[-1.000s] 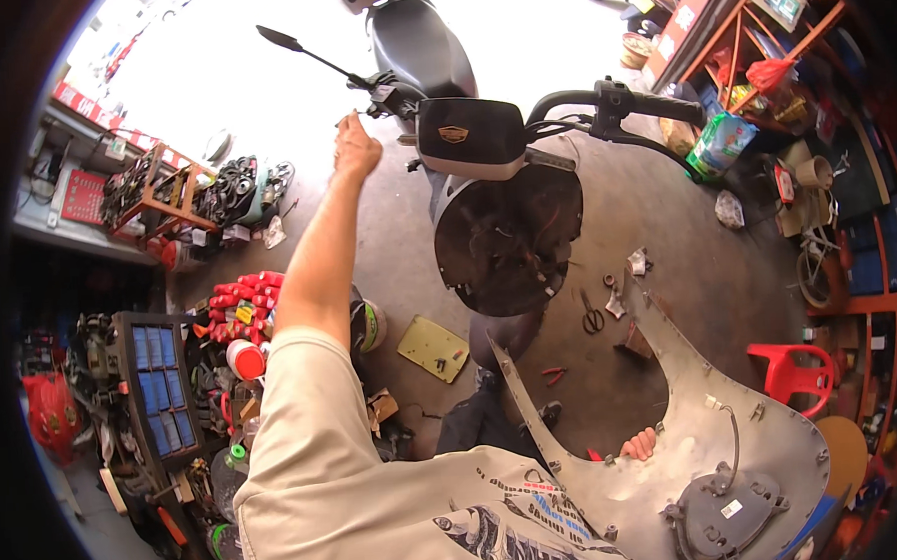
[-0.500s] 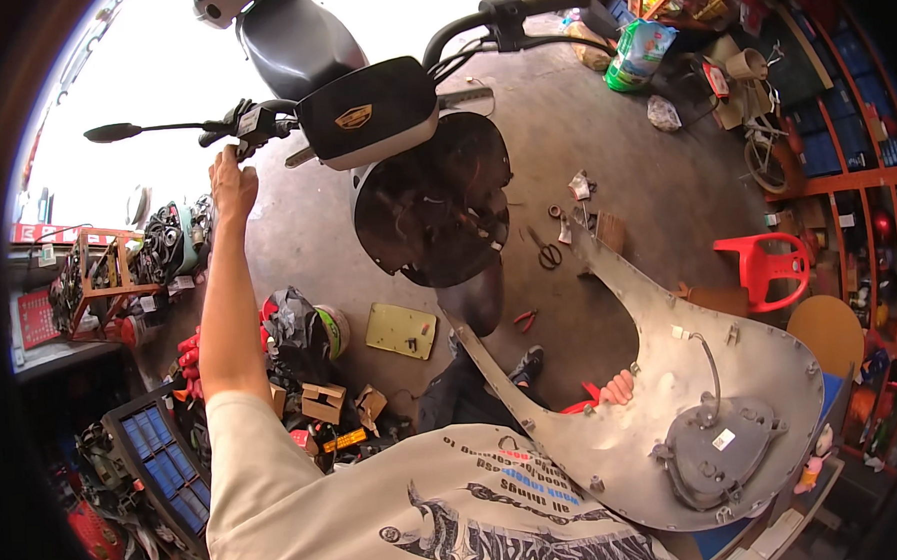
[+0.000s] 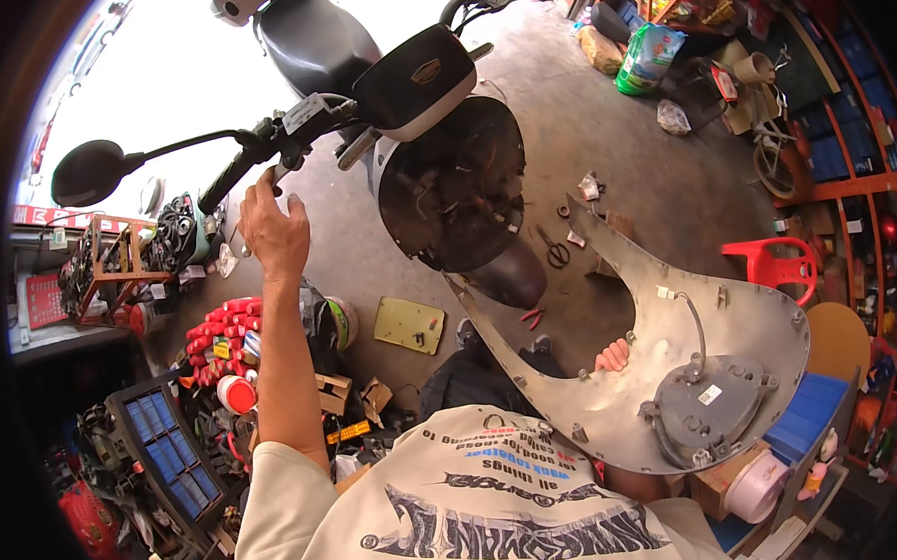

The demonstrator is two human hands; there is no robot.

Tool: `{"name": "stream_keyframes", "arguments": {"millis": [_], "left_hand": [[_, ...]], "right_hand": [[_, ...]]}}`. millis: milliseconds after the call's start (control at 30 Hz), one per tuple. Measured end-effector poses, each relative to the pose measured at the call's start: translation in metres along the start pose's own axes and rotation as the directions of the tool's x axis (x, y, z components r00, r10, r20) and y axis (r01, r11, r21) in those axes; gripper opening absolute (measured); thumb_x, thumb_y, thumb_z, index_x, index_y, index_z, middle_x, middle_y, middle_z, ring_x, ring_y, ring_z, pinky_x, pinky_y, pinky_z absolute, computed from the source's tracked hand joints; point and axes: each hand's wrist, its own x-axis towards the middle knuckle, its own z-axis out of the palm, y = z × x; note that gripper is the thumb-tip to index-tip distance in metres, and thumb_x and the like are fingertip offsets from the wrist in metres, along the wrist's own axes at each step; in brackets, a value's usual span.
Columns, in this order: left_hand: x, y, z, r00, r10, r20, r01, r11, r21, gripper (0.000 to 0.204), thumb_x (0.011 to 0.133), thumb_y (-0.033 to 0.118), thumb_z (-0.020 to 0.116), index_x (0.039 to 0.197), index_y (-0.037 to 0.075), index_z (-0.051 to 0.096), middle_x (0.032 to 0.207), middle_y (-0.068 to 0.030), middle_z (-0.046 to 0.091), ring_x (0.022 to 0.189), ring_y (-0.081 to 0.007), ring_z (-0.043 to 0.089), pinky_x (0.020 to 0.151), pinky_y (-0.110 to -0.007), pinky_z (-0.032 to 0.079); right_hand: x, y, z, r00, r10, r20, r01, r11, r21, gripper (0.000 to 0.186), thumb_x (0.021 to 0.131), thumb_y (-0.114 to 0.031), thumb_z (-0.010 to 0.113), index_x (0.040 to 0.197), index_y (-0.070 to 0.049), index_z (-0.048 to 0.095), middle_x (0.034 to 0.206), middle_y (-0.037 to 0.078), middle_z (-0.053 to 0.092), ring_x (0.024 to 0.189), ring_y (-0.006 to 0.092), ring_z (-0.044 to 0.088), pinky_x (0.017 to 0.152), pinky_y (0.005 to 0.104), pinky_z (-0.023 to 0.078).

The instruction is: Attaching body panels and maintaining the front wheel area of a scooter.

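At the upper left, my left hand [image 3: 274,226] is closed on the brake lever [image 3: 282,171] beside the scooter's handlebar grip [image 3: 226,183]. The scooter's dark headset cover [image 3: 415,81] sits between the bars, which are turned at an angle. Below it, the round black front cavity [image 3: 445,195] lies exposed, with thin wires inside. My right hand [image 3: 613,356] grips the inner edge of a large pale body panel [image 3: 624,412]; only its fingers show over the rim. A dark lamp housing [image 3: 705,414] with a short cable is fixed to the panel's inner face.
On the floor are scissors [image 3: 555,250], red-handled pliers [image 3: 533,317] and a yellow-green tray [image 3: 410,325] with small parts. Red bottles [image 3: 226,335] and boxes crowd the left. A red plastic chair [image 3: 773,266] and shelves stand right.
The handlebar has swung round, its left end coming nearer to me, with my left hand on it. The panel in my right hand has shifted slightly left and up in view.
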Motion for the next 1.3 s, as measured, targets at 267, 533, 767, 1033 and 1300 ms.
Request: {"name": "stream_keyframes", "arguments": {"millis": [267, 533, 767, 1033, 1300], "left_hand": [[-0.019, 0.019, -0.016, 0.999, -0.023, -0.048, 0.022, 0.999, -0.031, 0.049, 0.077, 0.011, 0.064, 0.125, 0.005, 0.054, 0.110, -0.0115, 0.060, 0.106, -0.0302, 0.055, 0.094, -0.042, 0.039], [-0.106, 0.147, -0.052, 0.777, -0.046, 0.628, 0.556, 0.519, -0.649, 0.034, 0.087, 0.008, 0.055, 0.120, 0.000, 0.057, 0.122, -0.0119, 0.058, 0.116, -0.0207, 0.053, 0.100, -0.034, 0.040], [-0.160, 0.281, -0.055, 0.587, 0.451, 0.673, 0.713, 0.107, -0.693, 0.044, 0.100, 0.032, 0.045, 0.130, 0.000, 0.048, 0.122, -0.0090, 0.057, 0.114, -0.0164, 0.051, 0.100, -0.032, 0.038], [-0.144, 0.324, -0.057, 0.706, 0.163, 0.689, 0.589, 0.405, -0.699, 0.030, 0.092, 0.020, 0.063, 0.113, 0.000, 0.055, 0.104, -0.0074, 0.061, 0.091, -0.0106, 0.056, 0.077, -0.026, 0.046], [-0.122, 0.336, -0.044, 0.787, -0.154, 0.597, 0.561, 0.582, -0.589, 0.028, 0.093, 0.029, 0.061, 0.092, 0.001, 0.059, 0.068, -0.0027, 0.056, 0.063, -0.0082, 0.048, 0.059, -0.028, 0.041]], "right_hand": [[0.021, 0.015, -0.003, 0.993, 0.083, 0.080, -0.081, 0.996, -0.028, 0.038, 0.097, -0.021, 0.045, 0.131, -0.004, 0.048, 0.125, 0.011, 0.057, 0.114, 0.0250, 0.056, 0.096, 0.0384, 0.047], [0.073, 0.008, -0.011, 0.968, 0.184, 0.168, -0.179, 0.983, -0.042, 0.038, 0.096, -0.020, 0.045, 0.131, -0.004, 0.048, 0.125, 0.011, 0.057, 0.114, 0.0250, 0.056, 0.095, 0.0383, 0.047], [0.111, 0.003, -0.017, 0.933, 0.274, 0.232, -0.270, 0.962, -0.052, 0.038, 0.096, -0.019, 0.045, 0.131, -0.004, 0.048, 0.125, 0.011, 0.057, 0.114, 0.0251, 0.056, 0.095, 0.0383, 0.048], [0.151, 0.010, 0.022, 0.852, 0.369, 0.371, -0.354, 0.929, -0.109, 0.038, 0.096, -0.018, 0.045, 0.131, -0.004, 0.048, 0.125, 0.011, 0.057, 0.114, 0.0251, 0.057, 0.094, 0.0383, 0.048], [0.176, 0.029, 0.102, 0.692, 0.470, 0.548, -0.410, 0.881, -0.237, 0.038, 0.096, -0.017, 0.045, 0.131, -0.004, 0.048, 0.124, 0.011, 0.057, 0.114, 0.0252, 0.057, 0.094, 0.0383, 0.048]]}}
